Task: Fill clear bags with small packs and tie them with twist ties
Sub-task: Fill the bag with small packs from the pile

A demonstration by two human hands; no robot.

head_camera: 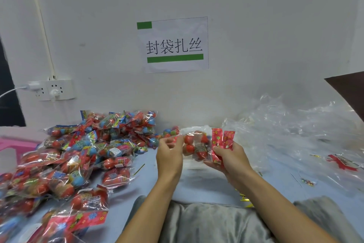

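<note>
Both hands hold small packs of red balls in clear wrappers with red flowered headers above the table's middle. My right hand (229,159) grips a bunch of these packs (199,147) by their red header strips (222,140). My left hand (169,153) pinches the left edge of the bunch, fingers curled on the wrapper. A big heap of small packs (78,152), red and blue, covers the table's left side. Crumpled clear bags (291,130) pile up at the right. Gold twist ties (245,200) lie near the table's front edge under my right forearm.
The table has a pale blue cover (199,185). A single twist tie (138,169) lies left of my left wrist. A pink box (13,145) stands at far left. A wall socket (53,90) and a paper sign (174,45) are on the wall behind.
</note>
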